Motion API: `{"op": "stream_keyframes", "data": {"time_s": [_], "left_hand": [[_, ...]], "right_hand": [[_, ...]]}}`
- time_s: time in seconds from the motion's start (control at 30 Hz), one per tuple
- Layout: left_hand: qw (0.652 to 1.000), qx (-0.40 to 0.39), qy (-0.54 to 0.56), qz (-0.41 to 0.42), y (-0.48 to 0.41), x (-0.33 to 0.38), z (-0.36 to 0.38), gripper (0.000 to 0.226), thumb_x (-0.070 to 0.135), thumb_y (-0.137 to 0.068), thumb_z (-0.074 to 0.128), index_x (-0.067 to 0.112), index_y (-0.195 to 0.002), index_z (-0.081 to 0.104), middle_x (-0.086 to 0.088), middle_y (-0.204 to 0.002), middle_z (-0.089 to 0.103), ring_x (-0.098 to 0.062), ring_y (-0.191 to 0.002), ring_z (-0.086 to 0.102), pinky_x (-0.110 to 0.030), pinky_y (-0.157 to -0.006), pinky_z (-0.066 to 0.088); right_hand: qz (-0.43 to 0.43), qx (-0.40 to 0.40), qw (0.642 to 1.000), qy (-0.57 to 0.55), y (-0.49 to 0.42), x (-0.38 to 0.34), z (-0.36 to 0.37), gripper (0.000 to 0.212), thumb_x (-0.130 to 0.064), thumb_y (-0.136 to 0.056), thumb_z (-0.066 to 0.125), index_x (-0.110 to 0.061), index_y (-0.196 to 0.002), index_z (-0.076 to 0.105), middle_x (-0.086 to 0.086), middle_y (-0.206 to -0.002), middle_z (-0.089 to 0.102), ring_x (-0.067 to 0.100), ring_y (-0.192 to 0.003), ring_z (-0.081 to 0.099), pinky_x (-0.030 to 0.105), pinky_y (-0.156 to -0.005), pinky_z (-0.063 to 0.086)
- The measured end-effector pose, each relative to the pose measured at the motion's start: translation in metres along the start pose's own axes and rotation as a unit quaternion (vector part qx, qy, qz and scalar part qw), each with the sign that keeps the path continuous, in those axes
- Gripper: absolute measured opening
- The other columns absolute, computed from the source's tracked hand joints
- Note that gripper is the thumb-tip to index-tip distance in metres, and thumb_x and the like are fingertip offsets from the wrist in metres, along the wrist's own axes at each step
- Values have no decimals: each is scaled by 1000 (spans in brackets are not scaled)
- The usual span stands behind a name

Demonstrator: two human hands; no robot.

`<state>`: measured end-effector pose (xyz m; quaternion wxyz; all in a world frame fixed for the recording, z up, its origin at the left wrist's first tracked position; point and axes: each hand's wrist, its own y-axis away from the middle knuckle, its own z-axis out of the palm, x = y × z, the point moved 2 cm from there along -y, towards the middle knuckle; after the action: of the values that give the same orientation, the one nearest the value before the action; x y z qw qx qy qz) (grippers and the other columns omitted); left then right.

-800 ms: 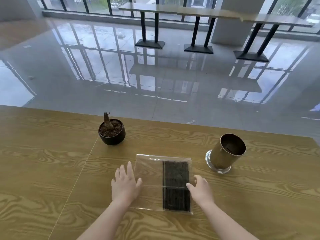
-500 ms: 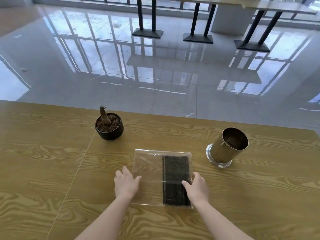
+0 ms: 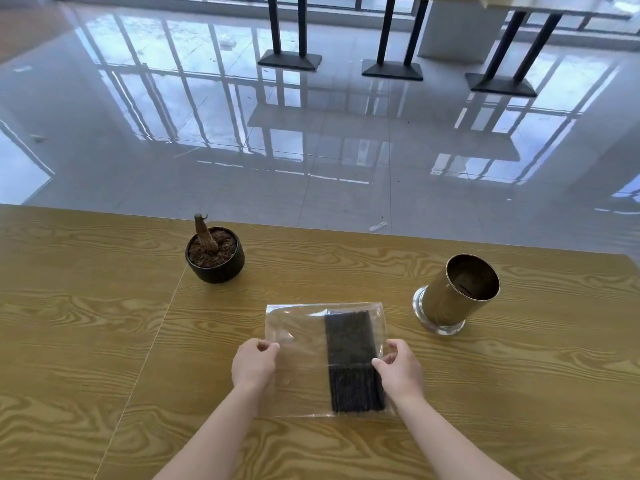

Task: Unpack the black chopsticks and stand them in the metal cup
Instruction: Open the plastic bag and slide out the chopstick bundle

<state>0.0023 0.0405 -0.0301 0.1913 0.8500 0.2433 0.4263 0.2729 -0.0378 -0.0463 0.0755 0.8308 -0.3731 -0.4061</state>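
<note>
Step now: getting hold of the clear bag [image 3: 298,355] w/ the black chopsticks [image 3: 353,362] inside, so it can be opened. The bag lies flat on the wood table [image 3: 86,341], right in front of the person, and the chopsticks sit in a neat dark bunch in the bag's right half. The left hand [image 3: 254,363] is curled closed, thumb and fingers pinching the bag's left edge about halfway up. The right hand [image 3: 400,370] is curled too, pinching the right edge just beside the chopsticks. So both hands have the plastic, not the sticks. The far edge of the bag looks a bit lifted or puffed, but I can't tell which end is the open one. The metal cup [image 3: 455,294] stands to the right and a bit farther back, near the bag but not touching it, and it's empty as far as I can see. A small plant pot [image 3: 215,254] sits far left, out of the way. Nothing is unpacked yet, so it's early. Next, I think: find the mouth of the bag, pull it open, then slide the bunch out. The plastic is thin and slippery, so a firm pinch is needed or the sticks may spill and roll.
</note>
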Motion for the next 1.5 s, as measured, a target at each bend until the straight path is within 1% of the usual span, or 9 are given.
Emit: {"op": "stream_keyframes", "data": {"time_s": [0.17, 0.4, 0.5, 0.7, 0.77, 0.9, 1.07, 1.27, 1.5], "left_hand": [[984, -39, 171, 15, 6, 4, -2, 22, 15, -83, 75, 12, -100, 61, -9, -91, 73, -21, -69, 76, -36, -60, 57], [994, -38, 83, -59, 2, -3, 5, 80, 30, -83, 77, 12, -149, 35, -12, -132, 58, -32, -117, 60, -47, -101, 50], [996, -29, 41, -75, -2, -3, 10, 74, 34, -81, 79, 6, -142, 47, -14, -130, 64, -31, -114, 63, -43, -98, 50], [983, -99, 123, -89, -4, 0, 2, 14, 14, -78, 83, 5, -86, 77, -10, -86, 75, -20, -67, 62, -39, -72, 57], [963, -163, 193, -89, 5, 8, -4, 16, 15, -81, 81, 3, -85, 72, -17, -94, 74, -23, -74, 67, -37, -64, 57], [874, -324, 356, -70, 30, 30, -17, 14, 12, -91, 68, 0, -94, 60, -29, -103, 70, -45, -104, 68, -55, -80, 60], [858, -322, 401, 2, 62, 71, -27, 15, 15, -94, 63, 9, -81, 64, -21, -93, 72, -37, -97, 74, -38, -59, 60], [821, -328, 464, 50, 86, 108, -36, 12, 14, -90, 63, 2, -90, 63, -22, -98, 71, -34, -88, 71, -47, -79, 59], [780, -386, 485, 87, 102, 127, -41, 29, 20, -101, 51, -2, -118, 48, -30, -143, 51, -44, -130, 50, -58, -109, 42]], "right_hand": [[1, -14, 999, -39, -4, 3, -6, 48, -14, -87, 75, -19, -131, 55, -2, -85, 67, 12, -78, 64, 30, -66, 48], [14, -30, 998, -57, -6, 2, -9, 50, -14, -87, 75, -19, -131, 55, -4, -92, 67, 13, -82, 65, 31, -70, 52], [46, -56, 993, -89, -8, 1, -12, 45, -11, -86, 75, -18, -126, 56, -2, -97, 70, 15, -82, 69, 30, -64, 53], [85, -84, 984, -134, -13, 1, -24, 31, -6, -88, 70, -17, -115, 60, -2, -98, 65, 14, -82, 64, 28, -57, 44], [90, -82, 981, -152, -14, 4, -27, 30, -5, -88, 69, -16, -115, 61, 0, -97, 68, 17, -83, 66, 33, -63, 49], [87, -107, 973, -186, -14, 5, -27, 38, -3, -89, 68, -16, -124, 57, 4, -103, 70, 22, -89, 71, 46, -84, 58], [46, -144, 959, -242, -4, -17, -26, 62, -10, -94, 68, -21, -147, 40, 6, -124, 61, 24, -103, 67, 37, -82, 58], [-35, -236, 916, -324, 35, -39, -39, 73, -65, -77, 74, -43, -142, 49, -19, -134, 58, 18, -109, 69, 33, -87, 56], [68, -341, 825, -446, 53, -52, -34, 51, -45, -87, 72, -6, -118, 65, 14, -107, 73, 26, -89, 68, 31, -64, 53]]}}
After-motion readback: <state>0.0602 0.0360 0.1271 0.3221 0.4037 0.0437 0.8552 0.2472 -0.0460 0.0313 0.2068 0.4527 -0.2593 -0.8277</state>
